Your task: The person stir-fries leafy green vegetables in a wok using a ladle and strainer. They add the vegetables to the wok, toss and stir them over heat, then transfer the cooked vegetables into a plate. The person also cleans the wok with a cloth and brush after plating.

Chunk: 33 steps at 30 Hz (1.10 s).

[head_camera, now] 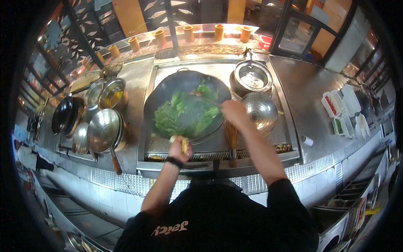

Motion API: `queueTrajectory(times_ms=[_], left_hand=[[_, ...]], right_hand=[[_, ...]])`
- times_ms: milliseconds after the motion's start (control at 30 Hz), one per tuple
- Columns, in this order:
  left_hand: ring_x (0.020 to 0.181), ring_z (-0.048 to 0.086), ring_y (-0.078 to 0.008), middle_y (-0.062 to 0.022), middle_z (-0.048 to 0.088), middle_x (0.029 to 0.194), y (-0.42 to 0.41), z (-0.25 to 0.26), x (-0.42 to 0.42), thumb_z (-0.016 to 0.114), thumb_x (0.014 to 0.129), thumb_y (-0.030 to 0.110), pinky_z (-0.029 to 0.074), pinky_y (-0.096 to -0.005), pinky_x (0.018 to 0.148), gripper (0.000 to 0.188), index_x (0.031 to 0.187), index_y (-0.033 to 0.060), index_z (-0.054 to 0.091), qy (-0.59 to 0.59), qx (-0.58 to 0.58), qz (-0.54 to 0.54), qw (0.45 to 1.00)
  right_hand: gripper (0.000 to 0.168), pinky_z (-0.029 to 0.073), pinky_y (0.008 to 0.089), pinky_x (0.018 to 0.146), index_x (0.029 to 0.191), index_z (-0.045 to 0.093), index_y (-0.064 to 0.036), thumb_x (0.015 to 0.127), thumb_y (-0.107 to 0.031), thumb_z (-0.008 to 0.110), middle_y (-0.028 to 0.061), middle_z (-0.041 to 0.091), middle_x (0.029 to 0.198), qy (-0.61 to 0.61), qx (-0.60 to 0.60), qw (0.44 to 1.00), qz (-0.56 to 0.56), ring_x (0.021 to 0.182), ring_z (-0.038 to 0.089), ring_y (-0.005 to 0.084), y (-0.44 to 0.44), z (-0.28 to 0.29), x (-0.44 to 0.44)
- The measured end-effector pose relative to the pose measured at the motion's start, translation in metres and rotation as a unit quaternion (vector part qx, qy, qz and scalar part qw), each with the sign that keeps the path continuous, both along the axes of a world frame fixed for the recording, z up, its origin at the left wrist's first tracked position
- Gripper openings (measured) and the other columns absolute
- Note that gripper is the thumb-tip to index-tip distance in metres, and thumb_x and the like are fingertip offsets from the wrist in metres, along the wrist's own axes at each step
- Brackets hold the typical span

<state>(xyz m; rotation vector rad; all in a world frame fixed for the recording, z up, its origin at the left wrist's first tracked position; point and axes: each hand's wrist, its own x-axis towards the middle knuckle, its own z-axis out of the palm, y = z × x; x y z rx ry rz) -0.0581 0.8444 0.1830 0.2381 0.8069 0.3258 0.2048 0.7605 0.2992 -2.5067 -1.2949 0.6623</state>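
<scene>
A large black wok (pixel 160 85) holds leafy greens (pixel 176 116) with steam over them. My left hand (pixel 180 148) is closed on the wok's near rim, with a yellowish cloth in its grip. My right hand (pixel 234 110), over the wok's right edge, grips a ladle (pixel 207 99) by its handle; the ladle's bowl lies among the greens. Below my right forearm a bamboo wok brush (pixel 232 138) rests bristles up against the range. A perforated metal strainer (pixel 259 110) sits just right of my right hand.
A metal pot (pixel 253 75) stands under a faucet at the back right. On the left are a long-handled strainer (pixel 104 126), a pot of yellow oil (pixel 113 94) and a second black wok (pixel 63 115). Tubs of chopped ingredients (pixel 329 105) and a white cup (pixel 307 140) stand on the right counter.
</scene>
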Motion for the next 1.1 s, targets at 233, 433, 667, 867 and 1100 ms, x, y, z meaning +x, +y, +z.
queueTrajectory(times_ms=[233, 433, 667, 867, 1100], left_hand=[[0.049, 0.044, -0.0181, -0.0048, 0.046, 0.062, -0.03, 0.045, -0.034, 0.045, 0.092, 0.025, 0.036, -0.0296, 0.04, 0.015, 0.083, 0.0137, 0.048, 0.069, -0.011, 0.035, 0.997], [0.047, 0.043, -0.0152, -0.0036, 0.051, 0.064, -0.002, -0.034, -0.012, 0.047, 0.091, 0.03, 0.035, -0.0269, 0.04, 0.022, 0.078, 0.0128, 0.049, 0.081, 0.048, 0.017, 0.995], [0.048, 0.045, -0.0136, -0.0014, 0.045, 0.06, -0.012, 0.061, -0.021, 0.049, 0.091, 0.028, 0.034, -0.0263, 0.04, 0.02, 0.078, 0.0131, 0.05, 0.027, -0.007, 0.015, 1.0], [0.063, 0.057, -0.0205, -0.0069, 0.058, 0.076, -0.035, -0.058, -0.024, 0.054, 0.087, 0.025, 0.048, -0.0349, 0.053, 0.02, 0.095, 0.0063, 0.056, 0.211, 0.176, 0.031, 0.961], [0.051, 0.05, -0.0173, -0.0065, 0.051, 0.069, -0.048, 0.09, -0.059, 0.05, 0.089, 0.022, 0.04, -0.0287, 0.041, 0.011, 0.085, 0.0116, 0.05, 0.067, -0.022, 0.096, 0.993]], right_hand=[[0.027, 0.053, 0.0422, 0.079, 0.112, 0.068, -0.021, 0.088, -0.03, 0.058, 0.0097, 0.069, 0.095, -0.031, -0.087, 0.991, 0.097, 0.088, 0.067, 0.0296, -0.026, 0.022, 0.028], [0.047, 0.05, 0.0443, 0.081, 0.135, 0.049, -0.02, 0.089, -0.022, 0.057, 0.0181, 0.066, 0.101, -0.037, -0.025, 0.991, 0.126, 0.092, 0.064, 0.0334, -0.016, -0.004, -0.036], [0.049, 0.049, 0.04, 0.083, 0.135, 0.051, -0.019, 0.086, -0.015, 0.061, 0.0172, 0.065, 0.109, 0.049, -0.031, 0.964, 0.258, 0.094, 0.064, 0.0318, -0.118, 0.076, 0.001], [0.048, 0.051, 0.0449, 0.077, 0.134, 0.052, -0.024, 0.087, -0.017, 0.061, 0.0194, 0.065, 0.093, -0.062, 0.0, 0.993, 0.095, 0.086, 0.064, 0.0349, -0.06, -0.022, -0.035], [0.049, 0.05, 0.0477, 0.075, 0.13, 0.054, -0.025, 0.083, -0.015, 0.065, 0.0151, 0.064, 0.09, -0.064, 0.061, 0.987, 0.134, 0.088, 0.063, 0.0344, -0.106, 0.044, -0.045]])
